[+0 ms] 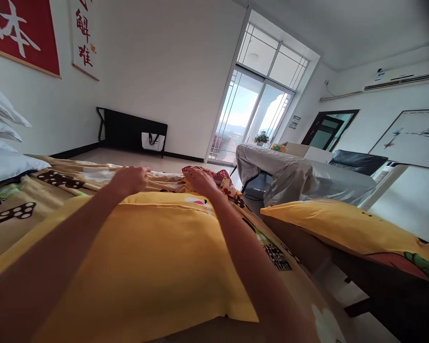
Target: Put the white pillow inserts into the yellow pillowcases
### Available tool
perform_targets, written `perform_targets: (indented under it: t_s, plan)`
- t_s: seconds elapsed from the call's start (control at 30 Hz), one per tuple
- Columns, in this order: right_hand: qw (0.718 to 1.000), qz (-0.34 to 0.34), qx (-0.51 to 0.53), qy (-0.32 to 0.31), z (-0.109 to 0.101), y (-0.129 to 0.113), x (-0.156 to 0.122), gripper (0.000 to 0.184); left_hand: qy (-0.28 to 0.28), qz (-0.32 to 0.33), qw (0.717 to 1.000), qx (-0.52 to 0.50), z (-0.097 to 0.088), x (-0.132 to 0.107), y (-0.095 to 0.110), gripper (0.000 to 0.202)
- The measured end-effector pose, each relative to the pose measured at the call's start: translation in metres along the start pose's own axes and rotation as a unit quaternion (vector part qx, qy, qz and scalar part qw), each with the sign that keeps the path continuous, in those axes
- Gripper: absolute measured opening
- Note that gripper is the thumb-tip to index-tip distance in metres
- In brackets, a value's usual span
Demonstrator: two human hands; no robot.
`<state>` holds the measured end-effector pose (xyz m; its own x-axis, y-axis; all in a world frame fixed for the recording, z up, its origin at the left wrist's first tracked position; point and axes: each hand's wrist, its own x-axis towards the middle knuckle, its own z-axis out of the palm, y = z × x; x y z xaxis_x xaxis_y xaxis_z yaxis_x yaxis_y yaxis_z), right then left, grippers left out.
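Note:
A plump yellow pillow (171,252) lies before me on a beige bedsheet (67,190) printed with brown mushrooms. Both my arms reach across it to its far side. My left hand (134,180) is closed with fingers curled, just past the pillow's far edge; what it grips is hidden. To its right, my right hand (200,182) is closed on a bunched red patterned cloth (221,178) at the far edge of the bedding. Its fingertips are partly hidden by the cloth.
White pillows (7,164) are stacked at the left. Another yellow pillow (336,221) rests on a dark surface at the right. Beyond are a plastic-covered table (293,164), a black folded frame (128,128) against the wall, and a glass door (250,112).

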<state>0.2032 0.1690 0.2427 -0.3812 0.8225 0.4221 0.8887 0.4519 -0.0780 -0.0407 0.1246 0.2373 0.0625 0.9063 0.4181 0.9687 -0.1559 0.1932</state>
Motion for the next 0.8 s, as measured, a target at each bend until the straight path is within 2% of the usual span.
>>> perform_targets:
  t_s: [0.1, 0.17, 0.23, 0.3, 0.4, 0.5, 0.57, 0.63, 0.7, 0.8]
  plan:
    - [0.999, -0.005, 0.018, -0.044, 0.072, -0.033, -0.017, 0.037, -0.037, -0.042, 0.998, 0.020, 0.067, -0.011, 0.014, 0.049]
    - [0.997, 0.000, 0.035, -0.068, 0.116, -0.041, -0.034, 0.041, -0.063, -0.053, 0.996, 0.025, 0.108, -0.028, 0.012, 0.047]
    - [0.997, 0.007, 0.050, -0.063, 0.141, -0.039, -0.043, 0.045, -0.069, -0.060, 0.995, 0.027, 0.129, -0.040, 0.008, 0.050]
    - [0.996, 0.010, 0.060, -0.058, 0.144, -0.027, -0.042, 0.048, -0.071, -0.063, 0.995, 0.024, 0.129, -0.041, 0.000, 0.053]
    - [0.995, 0.036, 0.068, -0.070, 0.130, 0.007, -0.039, 0.047, -0.077, -0.084, 0.993, 0.023, 0.106, -0.038, -0.028, 0.052]
    - [0.989, 0.090, 0.077, -0.085, 0.123, 0.051, -0.054, 0.049, -0.082, -0.162, 0.983, 0.021, 0.088, -0.048, -0.073, 0.057]
    - [0.981, 0.139, 0.088, -0.100, 0.128, 0.077, -0.072, 0.052, -0.093, -0.224, 0.970, 0.003, 0.087, -0.063, -0.102, 0.063]
    - [0.973, 0.179, 0.093, -0.113, 0.135, 0.092, -0.086, 0.054, -0.103, -0.264, 0.959, -0.014, 0.091, -0.076, -0.122, 0.067]
    - [0.970, 0.195, 0.086, -0.119, 0.140, 0.098, -0.095, 0.056, -0.109, -0.276, 0.955, -0.019, 0.096, -0.084, -0.131, 0.069]
    - [0.969, 0.198, 0.070, -0.131, 0.137, 0.099, -0.099, 0.057, -0.105, -0.262, 0.959, -0.006, 0.095, -0.091, -0.133, 0.069]
